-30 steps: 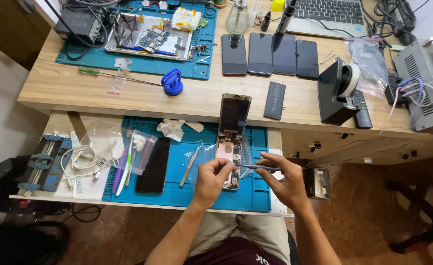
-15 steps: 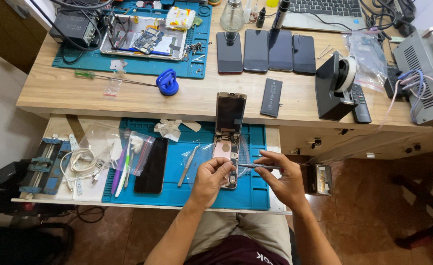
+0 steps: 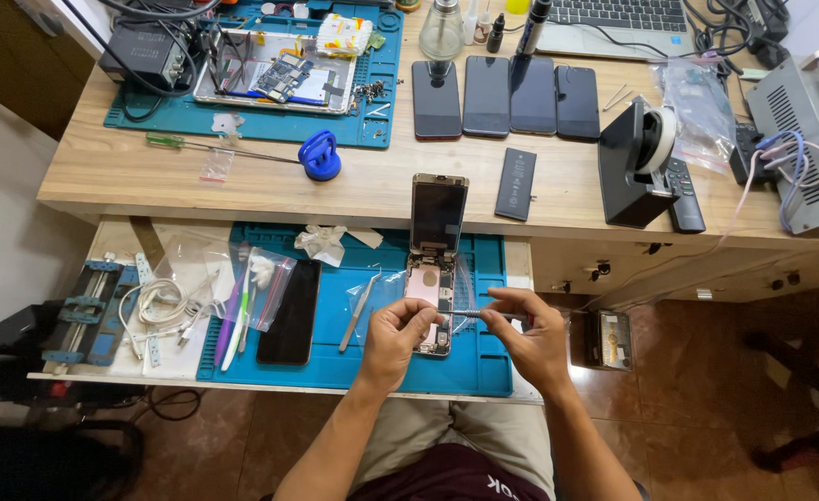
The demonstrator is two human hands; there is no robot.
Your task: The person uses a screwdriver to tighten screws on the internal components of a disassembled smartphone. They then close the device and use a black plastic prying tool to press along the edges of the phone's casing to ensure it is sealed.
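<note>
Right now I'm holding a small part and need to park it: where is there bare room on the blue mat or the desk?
Bare mat lies between the tweezers and the left hand. Bare desk wood runs below the green screwdriver, left of the blue suction cup. It is crowded around the opened phone, where the right hand works a tool, and left of the black phone.

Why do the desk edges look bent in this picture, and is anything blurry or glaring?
Head view: the wide lens bows the wooden desk at the frame's edges; light is soft and even, with faint shadows under the left hand and right hand; the opened phone is sharp, its lifted screen shows mild reflection; the thin tool is too small to make out.
</note>
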